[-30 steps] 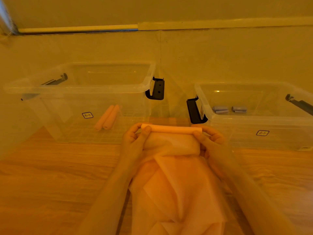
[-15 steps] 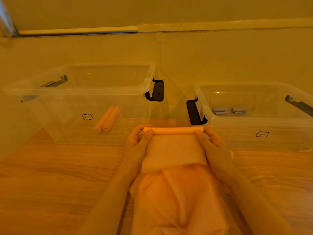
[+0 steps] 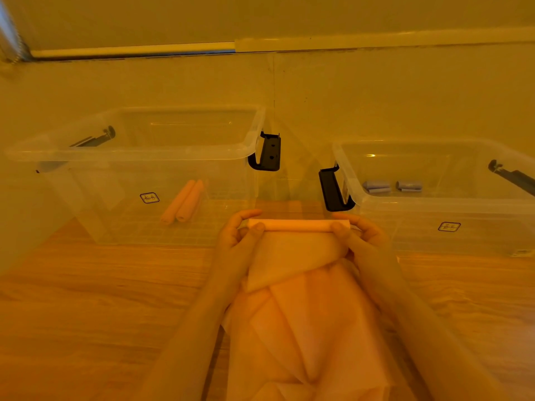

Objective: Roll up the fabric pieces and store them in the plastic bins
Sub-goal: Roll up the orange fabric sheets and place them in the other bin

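Head view: I looked down over both forearms at a warm-lit wooden tabletop (image 3: 86, 314).
Left grip: my left hand (image 3: 236, 241) pinched the left end of the fabric roll (image 3: 298, 225), thumb on the near side, fingers curled over the far side.
Right grip: my right hand (image 3: 366, 241) pinched the right end of the same roll in the same way, thumb near, fingers behind.
Fabric roll: it was a slim peach tube lying level between my hands, crosswise to my view, held in front of the gap between the two bins.
Loose fabric: the unrolled part of the peach fabric (image 3: 304, 328) hung from the roll toward me, creased and folded, spreading between my forearms down to the lower edge of the view.
Left bin: a clear plastic bin (image 3: 72, 151) stood on the tabletop to the left beyond my hands; two peach rolls (image 3: 182, 205) lay touching side by side on its floor, angled.
Right bin: a second clear plastic bin (image 3: 434, 209) stood to the right, apart from the first; two small grey-blue rolls (image 3: 392, 186) lay in it near its far side, close to each other.
Handles: black latch handles (image 3: 269, 153) hung at the facing ends of both bins.
Backdrop: a plain wall (image 3: 347, 96) rose behind the bins.
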`<state>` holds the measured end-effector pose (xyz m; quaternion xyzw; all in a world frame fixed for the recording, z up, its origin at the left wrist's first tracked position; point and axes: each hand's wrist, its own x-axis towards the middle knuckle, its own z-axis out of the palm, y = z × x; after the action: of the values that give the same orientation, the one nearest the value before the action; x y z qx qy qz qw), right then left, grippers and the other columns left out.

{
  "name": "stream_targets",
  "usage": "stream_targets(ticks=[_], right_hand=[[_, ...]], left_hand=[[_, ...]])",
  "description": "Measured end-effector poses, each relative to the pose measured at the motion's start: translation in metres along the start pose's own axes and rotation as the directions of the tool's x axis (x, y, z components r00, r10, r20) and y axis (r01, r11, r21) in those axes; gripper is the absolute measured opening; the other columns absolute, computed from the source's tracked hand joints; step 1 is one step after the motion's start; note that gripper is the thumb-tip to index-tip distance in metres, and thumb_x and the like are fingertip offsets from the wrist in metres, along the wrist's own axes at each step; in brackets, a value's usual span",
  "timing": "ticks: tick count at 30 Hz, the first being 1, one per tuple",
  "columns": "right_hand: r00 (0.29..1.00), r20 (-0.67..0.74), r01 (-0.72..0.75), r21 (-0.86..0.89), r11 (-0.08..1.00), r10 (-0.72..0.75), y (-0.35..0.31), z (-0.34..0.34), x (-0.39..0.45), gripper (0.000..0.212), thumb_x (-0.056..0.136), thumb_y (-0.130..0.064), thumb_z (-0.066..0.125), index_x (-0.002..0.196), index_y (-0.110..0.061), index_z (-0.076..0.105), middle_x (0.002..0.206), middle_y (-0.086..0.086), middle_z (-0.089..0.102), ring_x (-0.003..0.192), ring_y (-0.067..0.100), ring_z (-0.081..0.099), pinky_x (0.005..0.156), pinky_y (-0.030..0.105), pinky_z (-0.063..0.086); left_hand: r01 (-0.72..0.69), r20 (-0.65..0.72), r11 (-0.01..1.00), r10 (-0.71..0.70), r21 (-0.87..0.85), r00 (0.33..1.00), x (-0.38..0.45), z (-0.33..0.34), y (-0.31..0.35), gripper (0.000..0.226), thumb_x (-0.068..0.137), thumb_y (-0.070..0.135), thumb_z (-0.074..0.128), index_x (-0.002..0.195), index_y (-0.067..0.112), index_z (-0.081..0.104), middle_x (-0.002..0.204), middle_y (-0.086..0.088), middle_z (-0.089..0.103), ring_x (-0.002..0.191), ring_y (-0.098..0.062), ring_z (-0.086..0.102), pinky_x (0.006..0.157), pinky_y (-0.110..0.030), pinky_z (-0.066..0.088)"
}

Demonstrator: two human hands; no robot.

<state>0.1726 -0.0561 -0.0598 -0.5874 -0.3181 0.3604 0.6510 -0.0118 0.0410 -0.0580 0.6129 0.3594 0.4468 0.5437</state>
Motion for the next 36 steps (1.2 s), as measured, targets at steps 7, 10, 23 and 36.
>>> stream_targets(ticks=[7,10,23,36], right_hand=[[0.997,0.062,-0.058,0.105,0.993,0.052,0.001,-0.006,0.001,0.022,0.088,-0.019,0.062,0.108,-0.027,0.067,0.103,0.003,0.072,0.099,0.027,0.067,0.087,0.054,0.053],[0.995,0.087,-0.047,0.081,0.996,0.04,0.003,-0.006,0.002,0.023,0.089,-0.021,0.062,0.108,-0.034,0.067,0.106,0.002,0.071,0.1,0.028,0.067,0.085,0.054,0.054],[0.994,0.076,-0.083,0.099,0.992,0.076,-0.001,-0.003,-0.001,0.03,0.072,-0.038,0.069,0.101,-0.029,0.071,0.103,0.008,0.071,0.096,0.031,0.068,0.083,0.055,0.054],[0.985,0.15,-0.111,0.183,0.977,0.084,-0.003,-0.004,-0.004,0.042,0.074,-0.03,0.067,0.116,-0.023,0.064,0.111,0.009,0.069,0.1,0.03,0.067,0.089,0.052,0.052]], left_hand=[[0.052,-0.006,0.997,-0.052,-0.058,0.999,0.0,0.002,0.0,0.009,0.091,0.022,0.058,0.096,0.025,0.066,0.083,0.001,0.065,0.067,-0.003,0.061,0.05,-0.016,0.045],[0.021,-0.015,0.999,-0.022,-0.05,1.0,0.002,0.001,-0.001,0.011,0.09,0.02,0.06,0.094,0.028,0.065,0.09,-0.003,0.067,0.078,-0.013,0.062,0.057,-0.025,0.048],[0.163,-0.008,0.976,-0.166,-0.142,0.986,-0.001,0.003,0.008,0.017,0.089,0.027,0.061,0.104,0.024,0.067,0.101,-0.001,0.065,0.084,-0.013,0.062,0.06,-0.025,0.051],[0.093,0.079,0.977,-0.079,-0.194,0.994,-0.003,0.002,0.006,0.013,0.089,0.016,0.06,0.1,0.02,0.064,0.104,-0.01,0.068,0.089,-0.022,0.067,0.064,-0.03,0.057]])
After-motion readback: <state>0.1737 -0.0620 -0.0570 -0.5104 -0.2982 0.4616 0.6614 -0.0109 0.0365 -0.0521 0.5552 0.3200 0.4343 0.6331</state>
